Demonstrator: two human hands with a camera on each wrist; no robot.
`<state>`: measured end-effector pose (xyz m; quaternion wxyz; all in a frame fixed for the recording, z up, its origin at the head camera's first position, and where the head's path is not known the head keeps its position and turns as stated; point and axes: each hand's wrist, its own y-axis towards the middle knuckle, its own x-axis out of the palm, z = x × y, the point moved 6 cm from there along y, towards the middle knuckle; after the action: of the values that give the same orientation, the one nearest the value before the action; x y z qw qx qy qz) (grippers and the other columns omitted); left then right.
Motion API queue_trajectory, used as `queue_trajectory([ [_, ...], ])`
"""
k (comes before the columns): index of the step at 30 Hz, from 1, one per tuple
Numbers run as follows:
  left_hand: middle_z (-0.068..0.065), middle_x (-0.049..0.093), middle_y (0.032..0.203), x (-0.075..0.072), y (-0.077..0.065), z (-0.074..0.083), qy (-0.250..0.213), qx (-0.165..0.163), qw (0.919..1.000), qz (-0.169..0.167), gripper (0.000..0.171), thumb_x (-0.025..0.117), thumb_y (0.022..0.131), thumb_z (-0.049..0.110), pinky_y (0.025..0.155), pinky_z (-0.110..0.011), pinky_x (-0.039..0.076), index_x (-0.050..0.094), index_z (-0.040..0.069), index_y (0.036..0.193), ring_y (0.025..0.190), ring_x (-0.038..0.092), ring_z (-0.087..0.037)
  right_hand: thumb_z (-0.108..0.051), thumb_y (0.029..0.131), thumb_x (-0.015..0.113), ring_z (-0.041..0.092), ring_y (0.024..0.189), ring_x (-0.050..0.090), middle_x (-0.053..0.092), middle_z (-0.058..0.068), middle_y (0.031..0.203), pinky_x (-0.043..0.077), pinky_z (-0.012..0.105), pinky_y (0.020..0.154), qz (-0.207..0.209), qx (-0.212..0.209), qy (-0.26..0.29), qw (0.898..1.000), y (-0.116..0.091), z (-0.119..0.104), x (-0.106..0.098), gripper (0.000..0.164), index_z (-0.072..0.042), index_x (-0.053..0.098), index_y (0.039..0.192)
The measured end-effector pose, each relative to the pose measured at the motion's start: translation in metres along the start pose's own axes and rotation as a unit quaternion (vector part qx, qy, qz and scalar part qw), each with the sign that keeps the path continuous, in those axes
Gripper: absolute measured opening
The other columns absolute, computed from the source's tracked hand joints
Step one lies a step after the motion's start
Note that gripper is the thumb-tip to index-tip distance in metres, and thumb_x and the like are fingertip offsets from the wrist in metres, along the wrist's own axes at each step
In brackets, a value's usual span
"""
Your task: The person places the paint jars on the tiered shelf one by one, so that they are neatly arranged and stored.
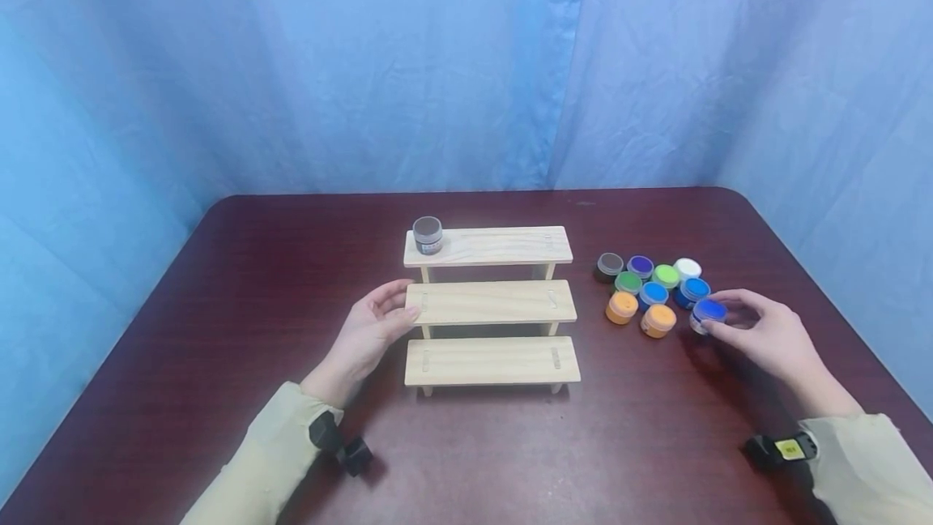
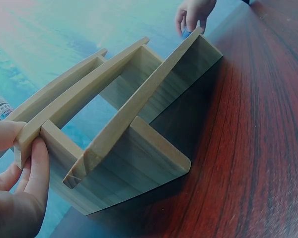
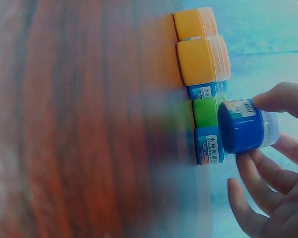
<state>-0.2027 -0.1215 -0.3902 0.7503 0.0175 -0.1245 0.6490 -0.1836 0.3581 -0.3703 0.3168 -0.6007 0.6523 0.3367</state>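
A three-tier wooden stand (image 1: 490, 304) stands mid-table. My left hand (image 1: 368, 336) grips the left end of its middle tier, thumb on top and fingers underneath, as the left wrist view shows of that hand (image 2: 20, 183). On the right, my right hand (image 1: 774, 339) holds a small blue paint jar (image 1: 707, 315) between thumb and fingers. The jar's base faces the table in the right wrist view, where the held blue jar (image 3: 246, 126) overlaps other jars. A dark-lidded jar (image 1: 428, 235) sits at the left end of the top tier.
Right of the stand, several paint jars cluster: two orange jars (image 1: 659, 320) in front, then blue, green and purple jars, a white jar (image 1: 688, 269) and a dark jar (image 1: 609, 267) behind. A blue curtain (image 1: 408, 63) hangs beyond the dark red table (image 1: 496, 460).
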Motion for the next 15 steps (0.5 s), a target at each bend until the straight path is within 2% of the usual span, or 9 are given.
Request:
queue_trajectory([
  [3,-0.001,0.057,0.101,0.000,0.000,0.000,0.001,-0.001,1.0000,0.000,0.055,0.052,0.086,-0.013,0.077,-0.014,0.053,0.032,-0.012,0.138,0.082,0.061,-0.003,-0.034,0.086,0.068,-0.018,0.071,0.047,0.063,0.021,0.105,0.046,0.009,0.059,0.024,0.006,0.021,0.999,-0.001,0.001,-0.004,0.050,-0.002,0.056,0.121],
  [6,-0.001,0.057,0.102,0.000,0.000,0.000,0.001,-0.001,1.0000,-0.001,0.055,0.052,0.086,-0.013,0.077,-0.014,0.053,0.032,-0.012,0.138,0.082,0.061,-0.003,-0.033,0.087,0.068,-0.020,0.072,0.046,0.062,-0.004,0.099,0.045,0.006,0.059,0.050,0.007,0.043,0.998,-0.003,0.002,-0.008,0.048,-0.002,0.055,0.121],
  [9,-0.001,0.056,0.102,0.000,-0.001,0.000,-0.001,-0.001,1.0000,-0.003,0.055,0.051,0.086,-0.013,0.078,-0.014,0.053,0.031,-0.012,0.138,0.082,0.061,-0.003,-0.031,0.087,0.068,-0.019,0.074,0.047,0.050,-0.026,0.092,0.044,0.003,0.060,0.072,0.005,0.061,0.996,-0.004,0.002,-0.011,0.046,-0.003,0.055,0.121],
  [11,-0.001,0.056,0.102,0.000,0.000,0.000,-0.002,-0.001,1.0000,-0.005,0.056,0.051,0.086,-0.013,0.078,-0.014,0.053,0.031,-0.012,0.138,0.082,0.061,-0.003,-0.030,0.087,0.068,-0.019,0.076,0.046,0.047,-0.030,0.091,0.043,0.003,0.061,0.079,0.005,0.072,0.994,-0.004,0.001,-0.013,0.045,-0.004,0.054,0.121],
  [15,0.000,0.056,0.101,0.000,0.000,0.000,-0.003,0.000,1.0000,-0.005,0.055,0.051,0.086,-0.013,0.078,-0.014,0.053,0.032,-0.012,0.138,0.082,0.061,-0.003,-0.031,0.087,0.068,-0.018,0.078,0.047,0.047,-0.030,0.092,0.042,0.002,0.062,0.083,0.011,0.084,0.993,-0.005,0.000,-0.013,0.045,-0.006,0.054,0.121],
])
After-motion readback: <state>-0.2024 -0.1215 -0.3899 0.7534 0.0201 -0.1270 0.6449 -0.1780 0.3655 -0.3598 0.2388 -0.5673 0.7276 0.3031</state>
